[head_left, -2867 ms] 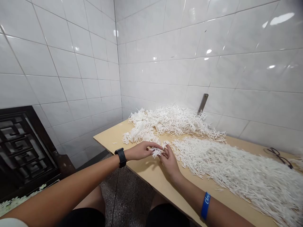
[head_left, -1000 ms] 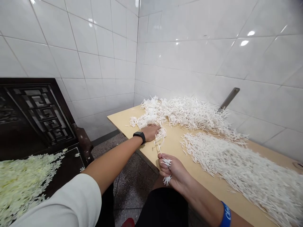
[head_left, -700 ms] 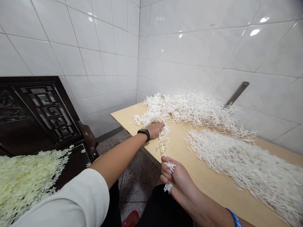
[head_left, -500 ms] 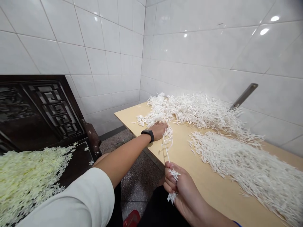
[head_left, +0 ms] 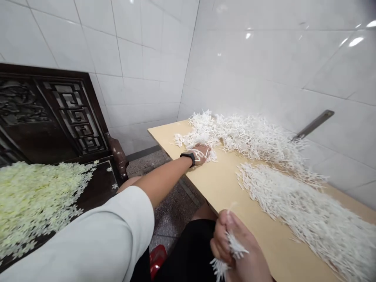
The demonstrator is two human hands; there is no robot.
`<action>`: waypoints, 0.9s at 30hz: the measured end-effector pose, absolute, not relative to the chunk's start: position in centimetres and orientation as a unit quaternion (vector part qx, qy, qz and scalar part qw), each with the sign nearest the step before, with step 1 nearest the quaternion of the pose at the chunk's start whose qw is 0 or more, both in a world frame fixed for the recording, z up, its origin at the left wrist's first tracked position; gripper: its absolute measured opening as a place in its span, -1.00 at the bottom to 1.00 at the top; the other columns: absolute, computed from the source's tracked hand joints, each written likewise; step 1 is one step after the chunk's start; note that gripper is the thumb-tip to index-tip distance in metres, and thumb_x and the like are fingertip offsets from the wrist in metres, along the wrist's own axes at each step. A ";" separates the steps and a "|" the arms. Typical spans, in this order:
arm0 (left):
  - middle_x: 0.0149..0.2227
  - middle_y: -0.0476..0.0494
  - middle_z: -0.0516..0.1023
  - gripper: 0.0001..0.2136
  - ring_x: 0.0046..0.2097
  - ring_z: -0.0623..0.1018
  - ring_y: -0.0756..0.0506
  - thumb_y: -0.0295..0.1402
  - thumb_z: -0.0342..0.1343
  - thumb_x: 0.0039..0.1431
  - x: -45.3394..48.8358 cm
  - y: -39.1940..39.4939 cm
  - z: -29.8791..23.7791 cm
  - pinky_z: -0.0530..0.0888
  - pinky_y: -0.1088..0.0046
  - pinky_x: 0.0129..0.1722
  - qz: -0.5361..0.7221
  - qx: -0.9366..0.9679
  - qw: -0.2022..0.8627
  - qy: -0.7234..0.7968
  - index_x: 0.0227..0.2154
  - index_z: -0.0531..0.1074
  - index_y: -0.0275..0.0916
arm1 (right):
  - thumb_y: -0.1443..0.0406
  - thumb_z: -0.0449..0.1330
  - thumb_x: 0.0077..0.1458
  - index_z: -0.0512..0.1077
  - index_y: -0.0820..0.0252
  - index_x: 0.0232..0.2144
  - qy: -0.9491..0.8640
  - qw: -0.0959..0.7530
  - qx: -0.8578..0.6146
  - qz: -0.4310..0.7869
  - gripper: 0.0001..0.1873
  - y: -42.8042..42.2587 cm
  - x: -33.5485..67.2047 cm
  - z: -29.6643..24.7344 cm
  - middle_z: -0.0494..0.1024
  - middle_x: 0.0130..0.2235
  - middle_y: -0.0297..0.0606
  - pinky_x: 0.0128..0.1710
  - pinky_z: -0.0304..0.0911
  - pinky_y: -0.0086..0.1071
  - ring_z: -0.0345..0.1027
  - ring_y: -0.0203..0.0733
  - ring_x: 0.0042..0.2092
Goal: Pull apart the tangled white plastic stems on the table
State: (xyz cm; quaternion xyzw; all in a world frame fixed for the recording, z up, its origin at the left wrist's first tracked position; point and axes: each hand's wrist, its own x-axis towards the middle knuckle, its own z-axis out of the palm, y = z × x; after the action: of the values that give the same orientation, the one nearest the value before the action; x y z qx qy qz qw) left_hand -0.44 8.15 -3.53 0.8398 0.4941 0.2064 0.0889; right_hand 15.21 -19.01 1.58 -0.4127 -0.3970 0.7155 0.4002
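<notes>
My right hand point(head_left: 239, 244) is closed in a fist around a bundle of thin white sprigs point(head_left: 237, 247) at the near edge of the table. Their frayed ends stick out between the fingers and below the palm. Farther off, my left hand point(head_left: 201, 153), with a black band on the wrist, rests at the near side of a heap of loose white sprigs point(head_left: 246, 131). A few strands lie across the back of that hand. Its fingers are partly covered and blurred, so whether they grip anything is unclear.
A second, combed-looking heap of white strands point(head_left: 311, 207) covers the right of the light wooden table point(head_left: 211, 182). A flat metal strip point(head_left: 315, 124) leans from the far heap against the tiled wall. Left, a dark carved bench point(head_left: 98, 182) carries a pile of pale yellow-white flowers point(head_left: 38, 199).
My right hand has drawn nearer and slightly right, and the strands stretched towards my left hand have come away from it. Some now lie over the left hand. The view has shifted.
</notes>
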 end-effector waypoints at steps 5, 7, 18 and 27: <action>0.15 -0.33 0.38 -0.57 0.16 0.35 -0.23 -0.21 -0.12 0.27 -0.7 7.2 -2.9 0.22 0.19 0.19 0.217 0.856 0.091 0.459 0.11 0.27 -0.32 | 0.07 0.32 -0.03 0.49 0.15 -0.42 -0.449 0.511 -0.417 0.603 -0.73 -14.9 17.8 3.4 0.47 -0.29 -0.18 -0.34 0.23 -0.35 0.30 -0.18 -0.30; 0.19 -0.33 0.33 -0.53 0.19 0.31 -0.23 -0.21 -0.05 0.23 -0.9 7.3 -2.6 0.20 0.21 0.22 0.221 0.863 0.097 0.444 0.14 0.24 -0.33 | 0.10 0.35 -0.05 0.53 0.16 -0.41 -0.478 0.529 -0.444 0.542 -0.75 -12.0 19.1 3.3 0.47 -0.25 -0.20 -0.26 0.22 -0.36 0.27 -0.15 -0.21; -0.15 -0.09 0.62 -0.59 -0.19 0.55 -0.15 -0.33 0.34 -0.27 -1.4 11.3 6.2 0.46 0.34 -0.19 0.064 0.884 0.218 0.409 -0.22 0.56 -0.14 | 0.17 0.41 -0.13 0.50 0.21 -0.41 -0.369 0.589 -0.401 0.596 -0.73 -5.9 22.1 -1.8 0.44 -0.47 -0.33 -0.43 0.28 -0.44 0.27 -0.33 -0.45; -0.12 -0.23 0.56 -0.70 -0.16 0.53 -0.09 -0.26 -0.12 0.29 3.6 1.2 5.8 0.48 0.29 -0.13 0.390 0.729 0.386 0.410 -0.16 0.45 -0.30 | 0.29 0.38 -0.10 0.47 0.20 -0.44 -0.255 0.610 -0.359 0.659 -0.83 -5.7 22.8 -2.3 0.46 -0.47 -0.34 -0.44 0.29 -0.51 0.28 -0.37 -0.45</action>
State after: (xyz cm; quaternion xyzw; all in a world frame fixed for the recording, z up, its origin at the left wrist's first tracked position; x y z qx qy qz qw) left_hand 3.56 1.23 5.82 0.7289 0.4099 0.3895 0.3858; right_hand 22.78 -5.73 -2.28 -0.3591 -0.2547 0.6585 0.6103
